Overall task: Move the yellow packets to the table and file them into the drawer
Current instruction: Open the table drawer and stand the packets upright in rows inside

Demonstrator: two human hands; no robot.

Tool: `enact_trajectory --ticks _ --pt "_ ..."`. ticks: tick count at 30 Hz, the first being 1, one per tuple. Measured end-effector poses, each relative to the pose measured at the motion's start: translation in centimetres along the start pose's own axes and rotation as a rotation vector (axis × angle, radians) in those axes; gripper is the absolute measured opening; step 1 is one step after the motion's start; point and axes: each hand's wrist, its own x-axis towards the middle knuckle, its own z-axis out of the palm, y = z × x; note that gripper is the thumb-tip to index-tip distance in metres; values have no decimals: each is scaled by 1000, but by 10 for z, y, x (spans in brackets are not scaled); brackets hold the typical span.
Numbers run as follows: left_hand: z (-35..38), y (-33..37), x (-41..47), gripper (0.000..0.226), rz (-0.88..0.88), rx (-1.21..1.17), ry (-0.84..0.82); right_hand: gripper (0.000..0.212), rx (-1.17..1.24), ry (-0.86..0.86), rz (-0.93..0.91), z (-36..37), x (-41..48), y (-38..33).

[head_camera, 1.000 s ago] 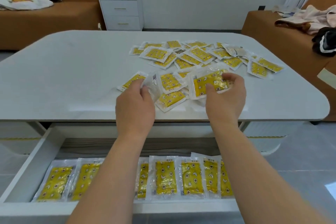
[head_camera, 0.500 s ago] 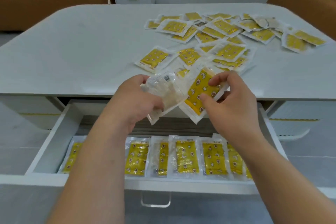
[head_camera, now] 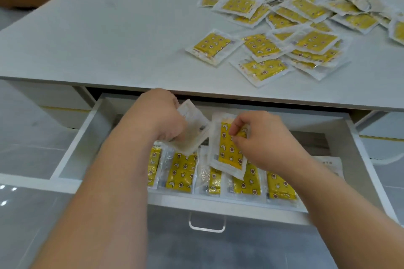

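Both hands are over the open white drawer. My left hand grips a packet whose pale back side faces me. My right hand pinches the top of a yellow packet, which hangs upright above the row. Several yellow packets lie side by side along the drawer's front. A loose pile of several more yellow packets is spread over the right half of the white table.
The drawer front carries a clear handle below the hands. The drawer's left part holds no packets. Grey tiled floor lies to the left, and a white cabinet stands beyond the table's far edge.
Both hands lifted a packet each off the table, drew them toward me and lowered them into the open drawer. The camera tilted down.
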Motion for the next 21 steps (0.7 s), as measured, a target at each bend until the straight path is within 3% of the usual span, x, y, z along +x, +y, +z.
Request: enact_trajectory --ticks 3,6,9,11,13,15,21 --pt "11 -8 10 17 60 123 4 18 11 -82 33 4 5 3" --pt "19 -12 17 18 141 241 -94 13 63 -135 60 4 8 5" --pt "29 -8 18 28 169 482 -363 11 63 -144 88 3 11 6" --pt "36 -5 16 48 159 690 -610 12 14 -148 103 5 12 9" --pt "42 -4 15 55 134 767 -748 15 -25 -152 111 6 12 11" --pt "44 -7 20 49 114 722 -725 17 -31 -161 120 6 11 12" --pt "49 -16 38 38 66 548 -390 23 51 -158 139 6 9 11"
